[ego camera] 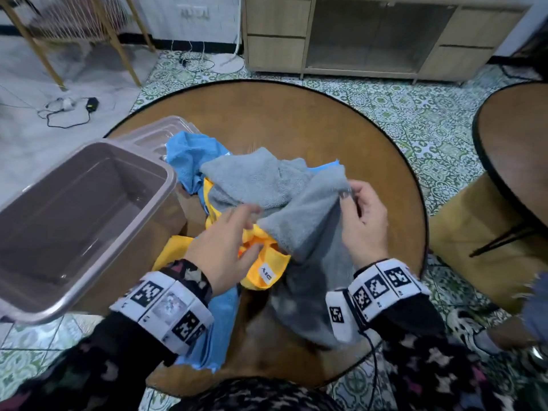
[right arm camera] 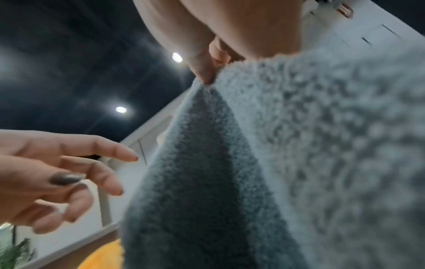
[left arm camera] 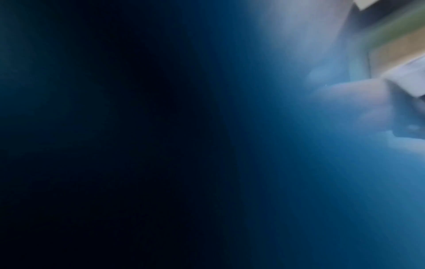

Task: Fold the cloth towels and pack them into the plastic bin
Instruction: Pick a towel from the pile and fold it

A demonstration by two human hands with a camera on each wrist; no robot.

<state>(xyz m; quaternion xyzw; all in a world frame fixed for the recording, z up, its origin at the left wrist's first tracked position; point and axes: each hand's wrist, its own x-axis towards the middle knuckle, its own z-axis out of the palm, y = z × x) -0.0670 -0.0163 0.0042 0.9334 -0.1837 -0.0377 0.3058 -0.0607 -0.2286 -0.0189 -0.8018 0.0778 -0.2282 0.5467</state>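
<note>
A grey towel (ego camera: 299,215) lies bunched on the round wooden table (ego camera: 311,126), over a yellow towel (ego camera: 264,262) and a blue towel (ego camera: 189,155). My right hand (ego camera: 360,212) pinches the grey towel's top edge between thumb and fingers and lifts it; the right wrist view shows that pinch on the grey towel (right arm camera: 287,154). My left hand (ego camera: 228,244) hovers with loosely spread fingers over the yellow towel, just left of the grey one, holding nothing; it also shows as the left hand (right arm camera: 57,178). An empty mauve plastic bin (ego camera: 80,215) stands at the left. The left wrist view is a dark blue blur.
The bin's lid (ego camera: 160,132) lies behind the bin, partly under the blue towel. A second round table (ego camera: 516,143) stands at the right, a cabinet (ego camera: 370,37) beyond. Another blue towel part (ego camera: 219,330) hangs at the table's near edge.
</note>
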